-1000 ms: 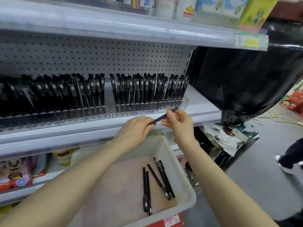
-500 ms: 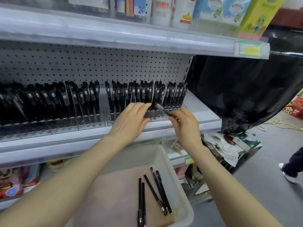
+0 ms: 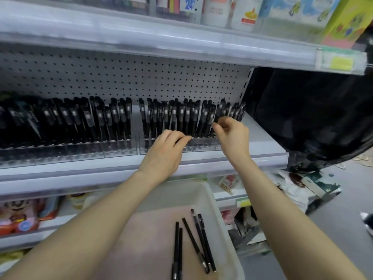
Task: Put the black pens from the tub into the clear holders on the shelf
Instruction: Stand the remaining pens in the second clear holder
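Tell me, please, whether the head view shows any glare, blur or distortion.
Head view: wide-angle distortion bows the upper shelf edge, glare streaks along it, the right hand looks softly blurred, and the pens in the tub look sharper.

Head-worn wide-angle view, facing forward and down, close above tub (image 3: 181, 196), shelf (image 3: 80, 171) near

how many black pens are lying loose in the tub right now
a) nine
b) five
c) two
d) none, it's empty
b: five black pens lie on the bottom of the tub, two side by side on the left and three more fanned out just to their right.
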Motion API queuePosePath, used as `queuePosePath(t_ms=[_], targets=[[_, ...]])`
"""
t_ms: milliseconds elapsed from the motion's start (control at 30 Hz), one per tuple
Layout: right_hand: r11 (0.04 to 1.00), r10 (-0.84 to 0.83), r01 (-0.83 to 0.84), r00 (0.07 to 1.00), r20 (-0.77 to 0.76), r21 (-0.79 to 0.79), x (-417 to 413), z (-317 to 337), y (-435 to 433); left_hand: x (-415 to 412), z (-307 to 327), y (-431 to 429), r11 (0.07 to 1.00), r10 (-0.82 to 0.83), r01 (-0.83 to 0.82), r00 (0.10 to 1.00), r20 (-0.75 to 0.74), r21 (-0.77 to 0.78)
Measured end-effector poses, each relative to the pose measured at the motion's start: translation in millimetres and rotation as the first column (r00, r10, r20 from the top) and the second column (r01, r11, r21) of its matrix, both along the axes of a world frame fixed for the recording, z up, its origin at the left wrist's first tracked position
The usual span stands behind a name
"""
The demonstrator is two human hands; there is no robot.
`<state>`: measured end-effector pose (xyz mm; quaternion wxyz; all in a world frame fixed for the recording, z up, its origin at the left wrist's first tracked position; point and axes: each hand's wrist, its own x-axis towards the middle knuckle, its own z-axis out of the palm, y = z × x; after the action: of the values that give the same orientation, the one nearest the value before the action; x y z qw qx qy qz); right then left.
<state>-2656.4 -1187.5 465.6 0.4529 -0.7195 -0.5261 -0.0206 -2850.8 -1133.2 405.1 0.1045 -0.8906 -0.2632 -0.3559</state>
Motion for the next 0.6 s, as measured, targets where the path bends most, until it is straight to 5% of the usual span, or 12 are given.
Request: queuePosePath(t_ms=[433,600], targets=[[0.999,-0.046,0.047,0.997,0.056,-0.018,-10,-16,-1,1,-4,4,1.000,-0.001,0.001,1.000,0.008,-0.002],[0.995,-0.085,0.089,0.993,-0.085,0.043,-30,-41,-31,1,-3,3,0.999,0.003,-0.002,1.000,0.012,-0.038]])
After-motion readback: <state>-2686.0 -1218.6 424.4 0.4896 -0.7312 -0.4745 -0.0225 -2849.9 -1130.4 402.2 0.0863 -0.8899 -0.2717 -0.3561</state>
